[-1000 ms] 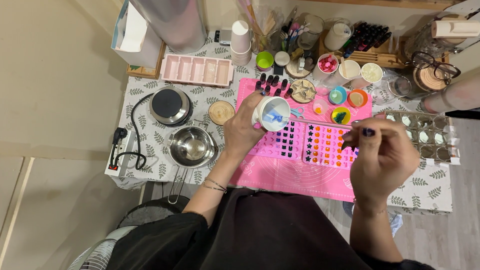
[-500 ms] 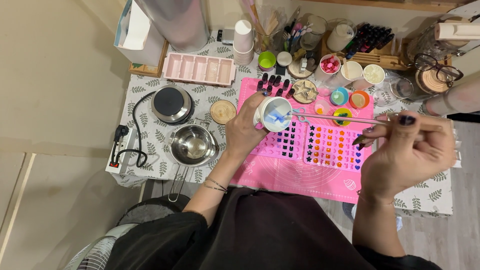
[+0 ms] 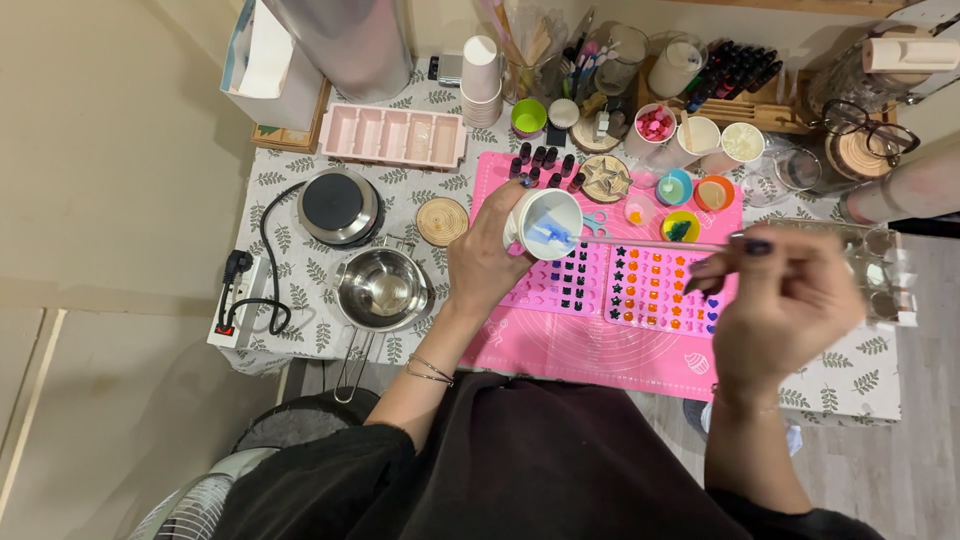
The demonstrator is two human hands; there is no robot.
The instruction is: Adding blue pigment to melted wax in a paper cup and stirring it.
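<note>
The left hand (image 3: 487, 262) is wrapped around a small white paper cup (image 3: 547, 224), tilting it so that its mouth faces up and toward the right hand; a streak of blue liquid shows on the cup's inner wall. The right hand (image 3: 790, 305) has its fingers pinched together on the far end of a long thin wooden stick (image 3: 650, 243), which runs level from those fingers across to the cup, its tip lying in the blue inside. Directly beneath the cup and stick, between the two hands, lie two pink silicone moulds with small shaped cavities (image 3: 620, 285), some filled dark blue, others orange and purple, on a pink silicone mat (image 3: 590, 350). Just outside the left hand, toward the table's edge, stands a stainless steel pot with a wire handle (image 3: 382, 288), and beyond it a round black hot plate (image 3: 338, 205). Past the left hand's fingertips sits a round wooden coaster (image 3: 442, 221).
</note>
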